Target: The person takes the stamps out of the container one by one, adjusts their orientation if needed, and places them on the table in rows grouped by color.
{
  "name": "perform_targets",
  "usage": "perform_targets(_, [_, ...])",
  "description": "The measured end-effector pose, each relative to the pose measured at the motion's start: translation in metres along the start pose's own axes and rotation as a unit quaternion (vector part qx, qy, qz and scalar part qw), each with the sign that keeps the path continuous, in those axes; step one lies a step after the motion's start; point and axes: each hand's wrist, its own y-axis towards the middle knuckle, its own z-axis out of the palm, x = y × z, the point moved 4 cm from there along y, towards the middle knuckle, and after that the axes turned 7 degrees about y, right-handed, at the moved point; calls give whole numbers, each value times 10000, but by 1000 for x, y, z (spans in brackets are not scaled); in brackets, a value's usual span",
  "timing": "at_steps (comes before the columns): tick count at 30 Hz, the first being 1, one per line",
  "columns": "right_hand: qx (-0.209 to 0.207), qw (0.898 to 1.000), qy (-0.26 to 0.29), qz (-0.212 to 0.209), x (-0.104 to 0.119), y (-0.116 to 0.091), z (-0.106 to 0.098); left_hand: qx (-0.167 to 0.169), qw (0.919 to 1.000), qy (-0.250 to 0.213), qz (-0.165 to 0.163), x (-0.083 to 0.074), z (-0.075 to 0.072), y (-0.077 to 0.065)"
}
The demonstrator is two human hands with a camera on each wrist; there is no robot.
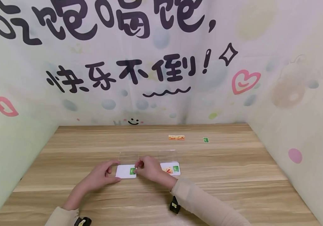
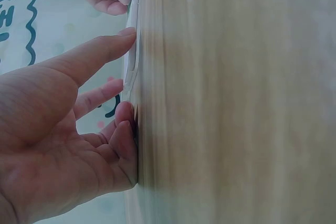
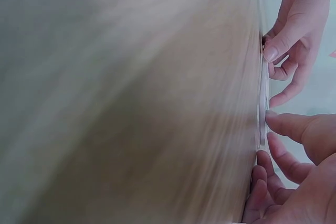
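A flat white box (image 1: 123,172) with its clear lid (image 1: 128,156) lifted at the back lies between my hands. My left hand (image 1: 101,175) holds its left end, thumb on the near edge and index finger at the far corner. A green sticker (image 1: 132,171) lies on the box's right end. My right hand (image 1: 151,169) has thumb and index finger on the sticker's right side, partly hiding it. In the right wrist view my right thumb (image 3: 286,124) touches the box's top, its other fingers bent beside it against the table.
A second white box (image 1: 167,165) to the right carries a green sticker (image 1: 176,169) and an orange picture sticker, part-hidden by my right wrist. Farther back on the wooden table (image 1: 220,175) lie a long orange sticker (image 1: 176,137) and a small green sticker (image 1: 205,140). Printed cloth walls surround the table.
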Motion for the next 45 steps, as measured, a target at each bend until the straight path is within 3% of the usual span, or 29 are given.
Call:
perform_targets(14, [53,9995,208,217,-2,2,2,-26,10000,-11,-55,2,2,-1])
perform_targets(45, [204,9980,589,52,-2,3,2,-10,9999,-118,-64,-1,1,-2])
